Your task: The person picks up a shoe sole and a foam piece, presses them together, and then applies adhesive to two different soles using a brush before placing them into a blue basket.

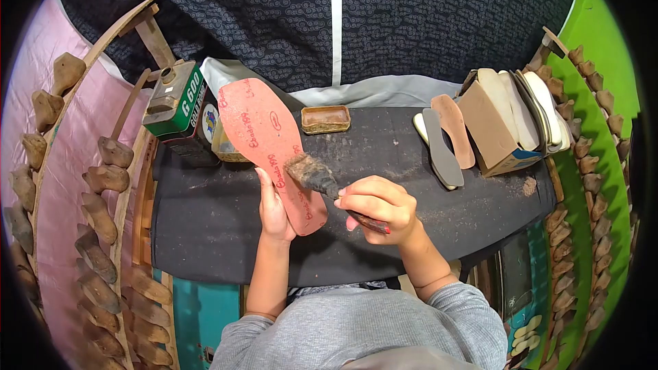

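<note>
Head view. Item: one pink sole [253, 120], red lettering on its face, held tilted above the table [473, 212], broad end away from me. My left hand [275, 214]: closed on its near left edge, thumb along the rim, fingers mostly hidden behind. My right hand [377, 207]: fingers closed around the handle of one brush [319, 177], bristles seemingly against the sole's narrow middle.

Working notes, my judgement: light, even strokes along the length; rim covered as well as centre; left thumb clear of the bristles; firm support from behind, lest the far end flex.

Surroundings: one green tin [188, 99], marked G 600, near the sole's far end; one yellowish container [223, 145], partly hidden by the sole; one small shallow tray [325, 120], beyond the brush; loose insoles [452, 140]; one cardboard box [486, 127] of pale soles; racked shoe lasts [104, 178], both sides. Obstructions: tin and container crowd the sole's left; the right side, towards the insoles, offers more elbow room.
</note>
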The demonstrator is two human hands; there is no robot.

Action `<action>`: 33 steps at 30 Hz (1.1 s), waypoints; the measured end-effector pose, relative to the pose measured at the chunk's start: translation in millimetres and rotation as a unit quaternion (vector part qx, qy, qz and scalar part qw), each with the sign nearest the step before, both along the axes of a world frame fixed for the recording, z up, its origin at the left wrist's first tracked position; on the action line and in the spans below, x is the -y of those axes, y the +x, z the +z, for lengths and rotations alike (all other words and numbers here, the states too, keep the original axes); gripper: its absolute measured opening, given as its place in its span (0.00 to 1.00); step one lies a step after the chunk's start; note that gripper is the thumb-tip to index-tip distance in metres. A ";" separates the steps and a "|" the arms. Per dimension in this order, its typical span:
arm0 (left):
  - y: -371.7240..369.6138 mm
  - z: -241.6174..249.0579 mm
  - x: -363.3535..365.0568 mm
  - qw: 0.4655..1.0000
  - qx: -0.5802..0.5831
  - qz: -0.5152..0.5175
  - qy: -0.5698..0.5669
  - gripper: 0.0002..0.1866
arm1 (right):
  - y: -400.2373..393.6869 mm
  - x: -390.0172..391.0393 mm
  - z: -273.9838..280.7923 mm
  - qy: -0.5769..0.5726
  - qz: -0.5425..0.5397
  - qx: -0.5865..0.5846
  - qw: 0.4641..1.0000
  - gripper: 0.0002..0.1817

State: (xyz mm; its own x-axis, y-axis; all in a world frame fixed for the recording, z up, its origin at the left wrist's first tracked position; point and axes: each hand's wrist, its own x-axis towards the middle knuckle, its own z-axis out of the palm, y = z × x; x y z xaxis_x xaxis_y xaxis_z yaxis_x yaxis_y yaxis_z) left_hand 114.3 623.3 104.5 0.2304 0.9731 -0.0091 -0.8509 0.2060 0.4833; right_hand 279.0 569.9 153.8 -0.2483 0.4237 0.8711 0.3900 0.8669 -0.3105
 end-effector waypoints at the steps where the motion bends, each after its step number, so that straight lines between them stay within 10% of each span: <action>1: 0.2 0.5 -0.1 1.000 -0.003 0.016 0.006 0.34 | -0.5 -1.0 -0.9 0.004 -0.004 0.004 1.000 0.19; 33: -17.4 -9.2 -15.0 0.997 0.022 0.026 0.068 0.38 | 1.3 13.3 -17.2 -0.044 0.047 -0.032 0.997 0.16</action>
